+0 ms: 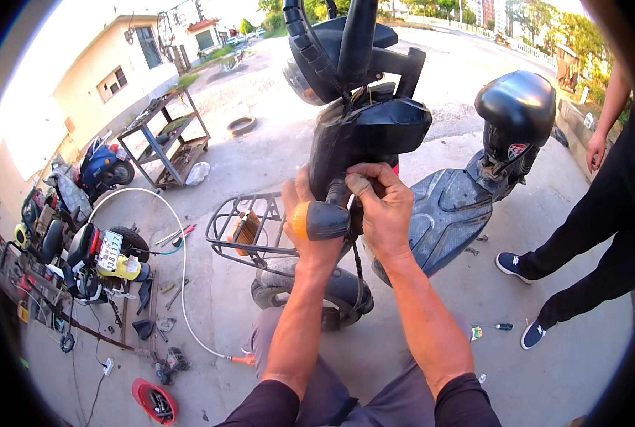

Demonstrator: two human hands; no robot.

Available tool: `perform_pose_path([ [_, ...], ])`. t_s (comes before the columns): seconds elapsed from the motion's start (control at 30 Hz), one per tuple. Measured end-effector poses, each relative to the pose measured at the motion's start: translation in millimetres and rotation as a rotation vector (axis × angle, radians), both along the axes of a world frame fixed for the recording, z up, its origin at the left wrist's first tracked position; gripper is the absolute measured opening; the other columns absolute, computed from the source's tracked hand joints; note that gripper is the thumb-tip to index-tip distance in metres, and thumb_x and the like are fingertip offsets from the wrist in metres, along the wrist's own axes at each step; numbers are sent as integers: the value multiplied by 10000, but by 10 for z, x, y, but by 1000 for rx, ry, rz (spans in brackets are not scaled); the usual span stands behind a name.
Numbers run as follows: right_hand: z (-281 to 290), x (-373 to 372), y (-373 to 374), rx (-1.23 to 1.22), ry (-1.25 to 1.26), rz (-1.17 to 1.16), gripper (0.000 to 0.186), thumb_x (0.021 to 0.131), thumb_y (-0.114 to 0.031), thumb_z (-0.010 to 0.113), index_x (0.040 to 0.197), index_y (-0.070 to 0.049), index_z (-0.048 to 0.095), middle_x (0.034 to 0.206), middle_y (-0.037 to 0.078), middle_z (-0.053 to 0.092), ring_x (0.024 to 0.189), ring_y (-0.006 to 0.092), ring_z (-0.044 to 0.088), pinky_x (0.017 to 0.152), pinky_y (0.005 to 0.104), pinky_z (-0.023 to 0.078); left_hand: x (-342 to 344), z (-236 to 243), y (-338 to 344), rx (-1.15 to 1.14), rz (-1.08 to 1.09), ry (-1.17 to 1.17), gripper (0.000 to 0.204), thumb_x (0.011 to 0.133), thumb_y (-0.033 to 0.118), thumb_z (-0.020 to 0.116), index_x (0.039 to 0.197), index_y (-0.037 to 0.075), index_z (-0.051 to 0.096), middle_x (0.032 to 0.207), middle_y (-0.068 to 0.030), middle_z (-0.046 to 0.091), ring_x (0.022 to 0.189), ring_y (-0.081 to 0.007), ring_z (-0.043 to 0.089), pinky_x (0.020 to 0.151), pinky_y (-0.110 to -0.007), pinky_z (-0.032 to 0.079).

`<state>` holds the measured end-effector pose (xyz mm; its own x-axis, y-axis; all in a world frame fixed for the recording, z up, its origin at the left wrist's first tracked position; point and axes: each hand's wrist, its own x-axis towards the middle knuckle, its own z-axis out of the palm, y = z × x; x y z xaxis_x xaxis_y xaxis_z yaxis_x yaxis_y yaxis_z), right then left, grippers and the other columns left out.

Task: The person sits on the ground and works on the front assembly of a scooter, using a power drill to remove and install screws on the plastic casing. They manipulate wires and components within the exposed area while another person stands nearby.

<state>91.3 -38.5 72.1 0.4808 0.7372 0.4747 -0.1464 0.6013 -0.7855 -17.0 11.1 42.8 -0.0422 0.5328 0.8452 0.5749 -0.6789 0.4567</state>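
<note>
An orange-and-black turn signal (321, 220) sticks out below the black plastic housing (374, 128) of a small scooter. My left hand (300, 206) is closed around the turn signal from behind, partly hidden by it, its upper fingers against the housing. My right hand (383, 196) is closed in a pinch beside the signal's stalk, just under the housing; whatever its fingertips hold is hidden. A dark cable (358, 274) hangs down between my wrists. Below stand a black wire rack (253, 238) and a wheel (278, 285).
A black-seated scooter part with footboard (445, 210) stands to the right. Close by is a person in dark trousers (581, 249). A screwdriver (504, 327) lies on the ground. At left are a pale hose (182, 285), a red helmet-like bowl (143, 398), a metal cart (154, 146) and several parked two-wheelers.
</note>
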Motion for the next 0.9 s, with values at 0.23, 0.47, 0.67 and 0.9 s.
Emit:
perform_pose_path([
  [0.23,-16,-13,12,91,-113,-98,110,1039,2,797,1147,23,792,1048,12,717,973,93,706,868,263,553,-5,-12,16,-2,-4,-12,792,913,252,911,1582,40,544,1214,-173,617,1016,-438,748,742,-559,616],
  [0.47,40,82,30,20,-221,-156,94,1003,-7,823,1088,28,804,998,32,741,862,112,728,807,294,578,5,7,-11,-4,-57,-55,809,878,199,962,1542,-28,559,1170,-233,623,986,-472,694,782,-571,571],
  [0.67,183,90,-74,6,-410,-274,85,1003,-11,824,1066,41,804,960,44,761,795,108,716,744,296,572,-3,3,7,30,-28,-27,762,913,225,918,1551,3,566,1181,-195,617,1012,-441,713,734,-556,587],
  [0.9,291,34,-152,-53,-516,-358,92,994,-36,828,1041,38,804,915,36,773,776,77,692,722,278,553,-6,-17,21,28,-21,-22,696,968,271,862,1557,32,579,1180,-151,616,1033,-407,728,699,-536,616],
])
